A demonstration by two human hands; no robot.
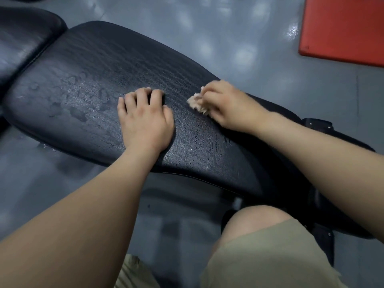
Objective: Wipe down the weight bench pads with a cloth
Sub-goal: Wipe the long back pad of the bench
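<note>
Right hand [224, 102] bunches the pale cloth [196, 101] in its grip against the black pad [83, 80], whose long axis runs far-left to near-right. Left hand [145, 119], just left of that grip, rests loose-fingered on it.

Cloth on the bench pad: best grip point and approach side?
Take the cloth by its bunched middle, from above, as the right hand does now: fingers curled over the wad. It is a small crumpled lump lying on the long pad, with no clear edge or corner to pinch, so a top-down enclosing grip probably suits wiping best.
</note>
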